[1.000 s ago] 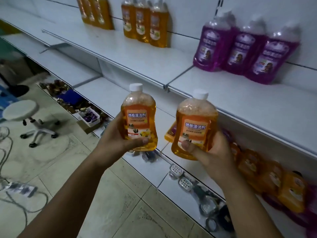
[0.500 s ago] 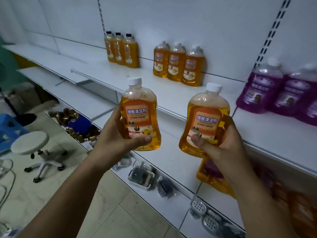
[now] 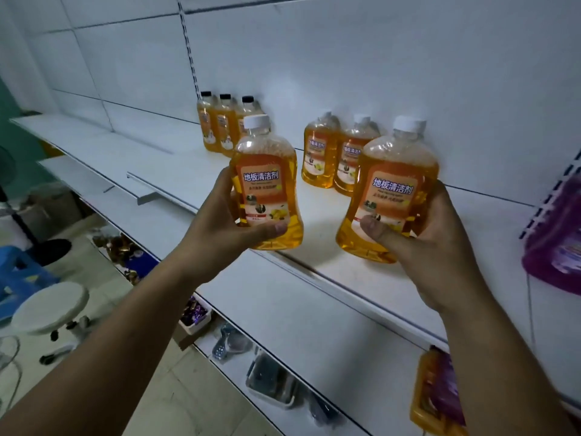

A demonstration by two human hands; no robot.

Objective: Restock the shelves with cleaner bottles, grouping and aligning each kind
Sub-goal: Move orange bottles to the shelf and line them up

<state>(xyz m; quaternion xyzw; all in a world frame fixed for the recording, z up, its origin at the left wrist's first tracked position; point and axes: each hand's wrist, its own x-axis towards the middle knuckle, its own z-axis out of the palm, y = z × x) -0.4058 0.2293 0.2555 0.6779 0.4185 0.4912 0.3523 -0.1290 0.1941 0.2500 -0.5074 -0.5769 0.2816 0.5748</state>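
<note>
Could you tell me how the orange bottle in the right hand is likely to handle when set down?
The bottle in the right hand looks nearly full, so probably heavy for its size. Its plastic looks glossy, so perhaps slippery. Being tall, it might tip if nudged.

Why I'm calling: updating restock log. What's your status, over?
Left hand grips orange bottle, right hand a second bottle. Both off the shelf, near its front. Nothing blocks it.

Purple bottle [image 3: 553, 243], far right: cut by the frame edge. Rightmost black-capped bottle [image 3: 250, 109]: body hidden behind the left-held bottle [image 3: 267, 190]. White-capped shelf bottle [image 3: 352, 162]: partly hidden by the right-held bottle [image 3: 390, 196]. Left hand [image 3: 217, 225] and right hand [image 3: 440, 247]: fingers behind the bottles. Near bottom-shelf goods [image 3: 270, 382]: blurred, unidentifiable.
</note>
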